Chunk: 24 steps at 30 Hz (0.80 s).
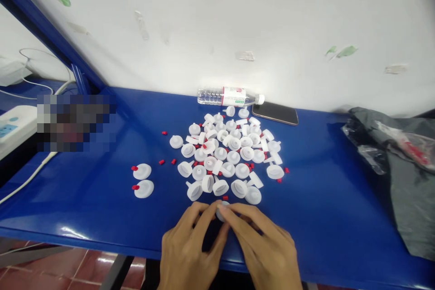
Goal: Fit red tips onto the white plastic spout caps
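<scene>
Near the front edge of the blue table, my left hand (190,247) and my right hand (267,247) meet, fingers closed around one white nozzle cap (222,214). Fingertips cover most of it, so its spout is hidden. Just beyond lies a small red tip (225,197). A loose pile of white nozzle caps (233,157) spreads ahead of my hands, some spout up, others on their sides, with red tips scattered among them. To the left, two white caps (144,188) sit apart, each with a red tip (135,187) on its spout.
Behind the pile, a clear water bottle (234,96) lies on its side beside a dark phone (275,113). A grey plastic bag (408,181) covers the table's right end. At far left are a white power strip (15,122) and cables. A white wall (217,18) rises behind.
</scene>
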Each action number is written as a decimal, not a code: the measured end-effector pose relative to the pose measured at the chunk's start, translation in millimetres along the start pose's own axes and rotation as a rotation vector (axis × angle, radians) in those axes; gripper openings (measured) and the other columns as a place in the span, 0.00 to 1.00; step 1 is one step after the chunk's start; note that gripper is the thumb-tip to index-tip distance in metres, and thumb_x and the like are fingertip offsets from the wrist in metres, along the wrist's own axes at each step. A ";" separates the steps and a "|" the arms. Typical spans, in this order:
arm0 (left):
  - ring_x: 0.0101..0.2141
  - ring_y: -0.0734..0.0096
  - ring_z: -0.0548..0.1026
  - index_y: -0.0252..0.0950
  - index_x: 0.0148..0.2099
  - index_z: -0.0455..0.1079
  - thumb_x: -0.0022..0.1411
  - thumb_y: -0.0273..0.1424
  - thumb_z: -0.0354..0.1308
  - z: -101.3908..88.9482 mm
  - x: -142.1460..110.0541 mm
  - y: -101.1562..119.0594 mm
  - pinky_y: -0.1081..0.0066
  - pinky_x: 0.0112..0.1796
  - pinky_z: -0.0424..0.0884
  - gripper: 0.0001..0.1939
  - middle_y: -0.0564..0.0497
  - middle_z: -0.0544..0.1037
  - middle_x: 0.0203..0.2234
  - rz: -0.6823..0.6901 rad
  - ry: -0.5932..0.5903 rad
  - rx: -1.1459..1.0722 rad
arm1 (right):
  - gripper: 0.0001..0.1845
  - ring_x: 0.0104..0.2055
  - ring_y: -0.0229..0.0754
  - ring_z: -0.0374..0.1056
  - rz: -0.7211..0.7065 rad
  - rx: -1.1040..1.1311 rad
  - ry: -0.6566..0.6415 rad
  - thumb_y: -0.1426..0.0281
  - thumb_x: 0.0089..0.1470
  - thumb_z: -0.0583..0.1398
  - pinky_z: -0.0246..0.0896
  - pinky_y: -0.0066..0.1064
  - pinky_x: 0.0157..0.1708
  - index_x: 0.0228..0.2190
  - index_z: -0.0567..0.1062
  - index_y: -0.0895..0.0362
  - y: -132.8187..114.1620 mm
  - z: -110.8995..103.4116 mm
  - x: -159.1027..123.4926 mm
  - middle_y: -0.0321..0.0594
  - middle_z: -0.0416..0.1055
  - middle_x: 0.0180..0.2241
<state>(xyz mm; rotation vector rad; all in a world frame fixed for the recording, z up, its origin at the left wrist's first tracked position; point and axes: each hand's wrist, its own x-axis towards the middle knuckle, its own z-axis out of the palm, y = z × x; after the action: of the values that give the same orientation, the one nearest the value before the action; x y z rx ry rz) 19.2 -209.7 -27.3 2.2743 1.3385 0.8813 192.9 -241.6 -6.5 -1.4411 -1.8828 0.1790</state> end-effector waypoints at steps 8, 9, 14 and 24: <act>0.37 0.68 0.81 0.41 0.56 0.72 0.70 0.31 0.60 -7.4 -4.4 -0.5 0.72 0.36 0.79 0.13 0.50 0.81 0.39 -0.035 0.005 0.013 | 0.15 0.41 0.36 0.82 0.061 0.104 0.008 0.74 0.68 0.61 0.76 0.20 0.44 0.54 0.78 0.54 -4.9 5.2 1.4 0.38 0.83 0.46; 0.37 0.67 0.81 0.41 0.56 0.73 0.70 0.32 0.60 -12.6 -7.2 -3.5 0.70 0.37 0.80 0.14 0.50 0.81 0.39 -0.035 0.006 0.054 | 0.15 0.37 0.35 0.81 0.084 0.123 0.018 0.72 0.67 0.62 0.76 0.20 0.41 0.55 0.77 0.53 -6.5 5.1 1.4 0.38 0.83 0.46; 0.39 0.63 0.82 0.49 0.55 0.77 0.69 0.43 0.61 -54.6 -22.3 -31.9 0.68 0.37 0.82 0.14 0.52 0.83 0.43 -0.201 -0.022 0.266 | 0.08 0.29 0.33 0.77 0.173 0.104 0.131 0.73 0.66 0.64 0.74 0.22 0.35 0.46 0.79 0.50 -8.5 -1.8 -1.0 0.34 0.82 0.41; 0.23 0.72 0.73 0.52 0.47 0.81 0.61 0.57 0.62 -91.0 8.3 -75.9 0.71 0.23 0.70 0.21 0.55 0.81 0.39 -0.610 0.170 0.323 | 0.08 0.22 0.30 0.66 0.238 -0.105 0.266 0.71 0.65 0.65 0.66 0.26 0.26 0.46 0.80 0.53 9.8 -12.1 -2.1 0.35 0.73 0.34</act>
<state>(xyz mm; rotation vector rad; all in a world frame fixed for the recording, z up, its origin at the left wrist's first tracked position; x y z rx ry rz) -88.2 -166.1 -1.3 1.8244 2.2187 0.6857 208.2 -243.8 -4.0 -1.6703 -1.5248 -0.0003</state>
